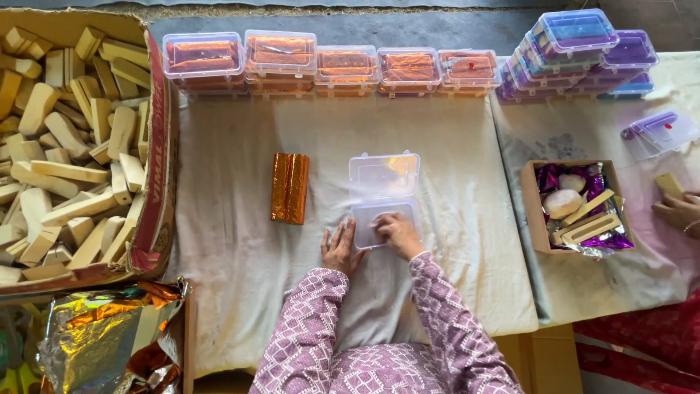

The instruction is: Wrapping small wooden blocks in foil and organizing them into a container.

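A clear plastic box (383, 197) lies open on the white cloth, its lid flipped back and nothing inside. My right hand (397, 232) rests with fingers curled on the box's lower half. My left hand (339, 249) lies flat on the cloth, fingers spread, touching the box's left edge. A bar wrapped in orange foil (290, 187) lies on the cloth to the left of the box, apart from both hands.
A large carton (157, 182) of wooden blocks stands at left. Closed boxes with orange bars (321, 66) line the far edge; purple-filled ones (576, 55) are stacked far right. A small carton (532, 211) holds purple foil and blocks. Another person's hand (678, 211) is at right. Orange foil sheets (109, 335) lie bottom left.
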